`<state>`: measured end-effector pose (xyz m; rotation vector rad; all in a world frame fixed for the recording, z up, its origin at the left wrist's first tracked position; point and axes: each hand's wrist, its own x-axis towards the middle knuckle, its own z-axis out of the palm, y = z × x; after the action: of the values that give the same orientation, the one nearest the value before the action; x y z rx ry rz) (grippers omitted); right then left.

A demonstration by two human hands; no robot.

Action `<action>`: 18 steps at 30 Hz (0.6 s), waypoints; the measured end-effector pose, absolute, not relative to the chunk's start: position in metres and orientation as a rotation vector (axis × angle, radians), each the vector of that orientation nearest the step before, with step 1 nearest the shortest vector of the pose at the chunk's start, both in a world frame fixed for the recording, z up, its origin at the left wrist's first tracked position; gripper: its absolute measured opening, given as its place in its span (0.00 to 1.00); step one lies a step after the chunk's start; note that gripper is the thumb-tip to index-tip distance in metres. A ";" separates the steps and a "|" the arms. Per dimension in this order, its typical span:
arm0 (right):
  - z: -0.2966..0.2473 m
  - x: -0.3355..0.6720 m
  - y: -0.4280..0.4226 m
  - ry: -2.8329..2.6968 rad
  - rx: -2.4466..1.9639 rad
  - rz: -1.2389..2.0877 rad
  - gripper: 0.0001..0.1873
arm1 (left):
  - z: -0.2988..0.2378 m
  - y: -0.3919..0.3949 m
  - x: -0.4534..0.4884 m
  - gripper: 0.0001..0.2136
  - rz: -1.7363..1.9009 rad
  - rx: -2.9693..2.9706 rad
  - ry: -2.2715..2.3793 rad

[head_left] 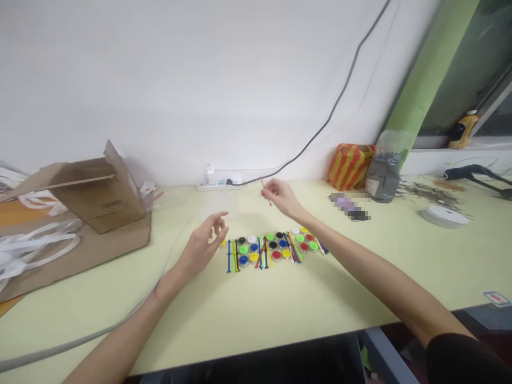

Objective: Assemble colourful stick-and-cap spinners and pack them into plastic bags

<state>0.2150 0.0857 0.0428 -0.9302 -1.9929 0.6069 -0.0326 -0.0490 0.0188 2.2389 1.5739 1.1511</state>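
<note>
The right hand (278,196) pinches a slim red stick (261,182) between thumb and fingertips, above the far part of the table (224,309); a loose pinch could drop it. The left hand (204,238), half open and apparently holding nothing, hangs left of the coloured discs (273,245) and arrow-ended sticks (229,256). A low forearm sweep could scatter these closely set groups.

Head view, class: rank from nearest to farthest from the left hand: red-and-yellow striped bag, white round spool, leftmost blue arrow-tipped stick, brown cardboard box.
1. Leftmost blue arrow-tipped stick: just right of the left hand.
2. Brown cardboard box: left of it.
3. Red-and-yellow striped bag: right, near the wall.
4. White round spool: far right.
</note>
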 end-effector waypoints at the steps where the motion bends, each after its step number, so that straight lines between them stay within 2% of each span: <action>1: 0.043 0.205 0.064 -1.992 -0.770 0.740 0.05 | 0.020 -0.050 -0.029 0.20 1.184 2.218 1.521; 3: 0.042 0.188 0.024 -2.013 -0.569 0.924 0.04 | 0.021 -0.053 -0.022 0.22 1.201 2.199 1.411; 7: 0.043 0.172 -0.014 -2.047 -0.443 1.073 0.04 | 0.024 -0.056 -0.018 0.11 1.183 2.221 1.325; 9: 0.046 0.172 -0.012 -2.058 -0.429 1.123 0.05 | 0.025 -0.057 -0.021 0.09 1.164 2.239 1.328; 15: 0.051 0.175 0.018 -2.107 -0.232 1.614 0.11 | 0.033 -0.060 -0.027 0.10 1.073 2.154 1.204; 18: 0.053 0.171 0.031 -2.002 -0.144 1.676 0.13 | 0.033 -0.059 -0.032 0.12 1.136 2.085 1.297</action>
<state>0.1709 0.0309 0.0529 -0.1443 -2.0025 1.6759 -0.0319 -0.0588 0.0335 2.0855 1.2966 1.1360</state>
